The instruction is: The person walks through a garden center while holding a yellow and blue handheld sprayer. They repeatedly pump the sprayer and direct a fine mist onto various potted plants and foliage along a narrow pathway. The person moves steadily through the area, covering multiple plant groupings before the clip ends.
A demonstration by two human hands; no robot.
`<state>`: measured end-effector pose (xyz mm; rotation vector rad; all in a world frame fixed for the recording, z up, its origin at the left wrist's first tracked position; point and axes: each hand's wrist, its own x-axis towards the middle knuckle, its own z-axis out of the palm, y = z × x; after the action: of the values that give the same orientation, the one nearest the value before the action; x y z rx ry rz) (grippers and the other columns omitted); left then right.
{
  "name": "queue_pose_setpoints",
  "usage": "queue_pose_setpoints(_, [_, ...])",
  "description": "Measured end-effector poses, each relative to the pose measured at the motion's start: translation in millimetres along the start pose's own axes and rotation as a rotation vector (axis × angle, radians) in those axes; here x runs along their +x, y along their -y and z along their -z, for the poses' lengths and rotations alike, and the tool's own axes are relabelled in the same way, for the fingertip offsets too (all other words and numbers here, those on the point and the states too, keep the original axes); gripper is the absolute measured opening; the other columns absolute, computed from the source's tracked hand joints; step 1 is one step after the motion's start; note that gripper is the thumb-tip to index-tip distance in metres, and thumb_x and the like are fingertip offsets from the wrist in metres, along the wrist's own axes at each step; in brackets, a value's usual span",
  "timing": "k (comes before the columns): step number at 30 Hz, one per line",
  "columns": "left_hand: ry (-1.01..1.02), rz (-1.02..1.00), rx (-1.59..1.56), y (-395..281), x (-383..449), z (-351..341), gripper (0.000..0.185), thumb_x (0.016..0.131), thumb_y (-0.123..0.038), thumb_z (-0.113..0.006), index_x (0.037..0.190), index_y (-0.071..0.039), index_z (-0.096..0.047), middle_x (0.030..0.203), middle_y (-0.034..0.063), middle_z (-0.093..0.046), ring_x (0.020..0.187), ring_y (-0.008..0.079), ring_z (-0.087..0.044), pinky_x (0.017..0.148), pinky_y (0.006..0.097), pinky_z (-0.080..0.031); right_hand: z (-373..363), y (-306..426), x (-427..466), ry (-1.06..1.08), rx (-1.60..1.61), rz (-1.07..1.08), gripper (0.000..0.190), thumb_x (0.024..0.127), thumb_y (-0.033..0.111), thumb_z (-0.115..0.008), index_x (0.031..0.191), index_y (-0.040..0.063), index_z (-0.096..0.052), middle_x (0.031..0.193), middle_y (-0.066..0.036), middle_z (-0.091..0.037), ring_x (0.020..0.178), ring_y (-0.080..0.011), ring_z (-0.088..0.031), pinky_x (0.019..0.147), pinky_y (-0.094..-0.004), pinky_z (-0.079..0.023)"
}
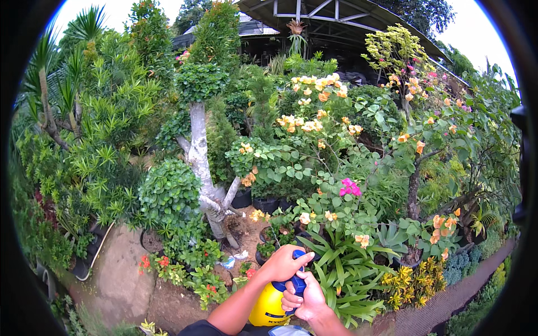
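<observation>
A yellow pressure sprayer bottle [269,305] with a blue head stands before me at the bottom of the view, close to my body. My left hand [289,262] is on top, its fingers around the blue pump knob [299,254]. Just below, my right hand [306,296] is closed around the blue sprayer handle [299,284]. A thin spray seems to rise above the nozzle side, too faint to be sure. Behind the bottle are bougainvillea with orange blossoms [330,216] and a magenta bloom cluster [350,187]. Long strap-leaved plants [340,273] stand beside my right hand.
A pale-trunked topiary tree [201,151] rises left of centre. Red-flowered shrubs [210,290] edge the concrete path [122,269]. Black plant pots [266,205] sit on the soil. Yellow-leaved croton plants [414,283] grow at right, beside a paved strip [441,308]. A roofed structure [332,21] stands behind.
</observation>
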<state>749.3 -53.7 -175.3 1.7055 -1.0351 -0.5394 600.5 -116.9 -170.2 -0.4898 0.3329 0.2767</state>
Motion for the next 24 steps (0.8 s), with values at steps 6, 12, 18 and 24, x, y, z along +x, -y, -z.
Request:
queue_pose_setpoints(6, [0.052,0.124,0.013,23,-4,19,0.048,0.095,-0.043,-0.059,0.078,0.002,-0.067,0.07,0.0085,-0.066,0.065,0.0161,-0.06,0.068,0.0332,-0.05,-4,-10,31,-0.129,0.009,-0.042,0.052,0.095,0.052,-0.042,0.063,0.011,-0.048,0.043,0.002,-0.033,0.038,-0.014,-0.029,0.048,-0.0318,-0.032])
queue_pose_setpoints(12, [0.009,0.099,0.036,56,-11,50,0.054,0.093,-0.048,-0.058,0.075,0.002,-0.067,0.07,0.0167,-0.067,0.064,0.0292,-0.064,0.069,0.0394,-0.051,-7,-32,69,-0.106,0.001,0.032,0.052,0.096,0.052,-0.043,0.066,0.011,-0.052,0.044,0.001,-0.034,0.037,-0.014,-0.03,0.046,-0.0317,-0.03])
queue_pose_setpoints(18, [0.041,0.138,0.074,79,-18,71,0.052,0.094,-0.047,-0.057,0.08,0.001,-0.067,0.071,0.0122,-0.067,0.065,0.0214,-0.063,0.068,0.0363,-0.051,-15,-52,97,-0.186,-0.003,0.066,0.052,0.096,0.052,-0.043,0.065,0.011,-0.053,0.043,0.001,-0.034,0.035,-0.014,-0.03,0.044,-0.0318,-0.03])
queue_pose_setpoints(24, [0.011,0.167,0.06,116,-23,84,0.053,0.094,-0.05,-0.057,0.084,0.001,-0.068,0.074,0.016,-0.067,0.068,0.0252,-0.062,0.069,0.039,-0.049,-17,-61,127,-0.296,-0.028,0.065,0.054,0.097,0.053,-0.043,0.065,0.011,-0.052,0.042,0.002,-0.034,0.034,-0.0132,-0.029,0.042,-0.0308,-0.029])
